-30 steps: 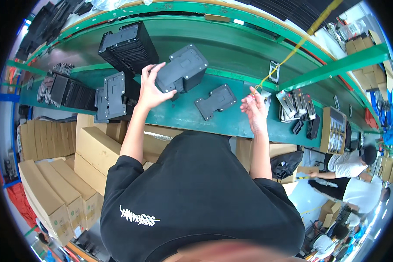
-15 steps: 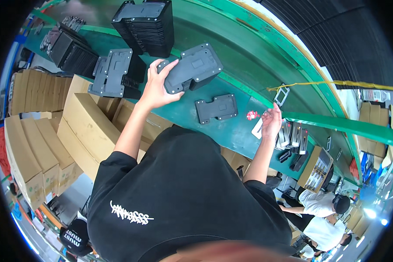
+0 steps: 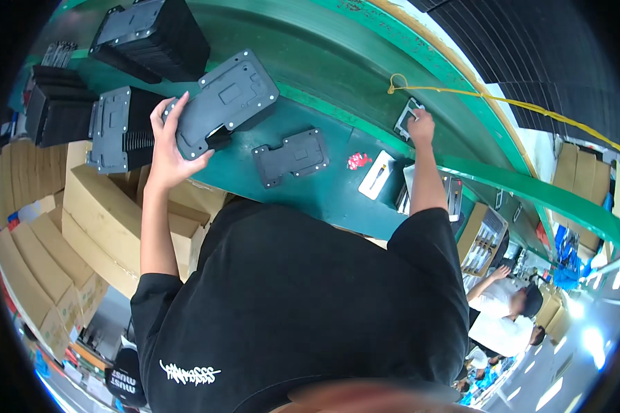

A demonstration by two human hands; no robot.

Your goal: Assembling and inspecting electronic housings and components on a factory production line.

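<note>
My left hand [image 3: 169, 155] grips one end of a black rectangular cover [image 3: 231, 93] with rivet-like dots along its rim, held tilted above the bench. It looks thick, and I cannot tell whether it is one piece or several stacked. A similar black notched cover [image 3: 291, 157] lies flat on the green bench in front of me. At the back right, my right hand [image 3: 422, 129] is closed at a small silver rectangular frame [image 3: 405, 118] by the green back panel; the fingertips are partly hidden. Near that arm lie a white flat card-like piece [image 3: 377, 175] and a crumpled red-and-white bit [image 3: 357, 161].
Tall stacks of black covers [image 3: 176, 41] stand at the left. Cardboard boxes [image 3: 100, 234] crowd my left side. A green rail [image 3: 530, 184] crosses at the right, below a yellow cord [image 3: 503, 101]. Beyond a parts carton [image 3: 486, 237], other people [image 3: 499, 316] are at work.
My right hand has reached forward to the silver frame and its fingers have closed there. The left hand still holds the black cover. The whole view has shifted.
</note>
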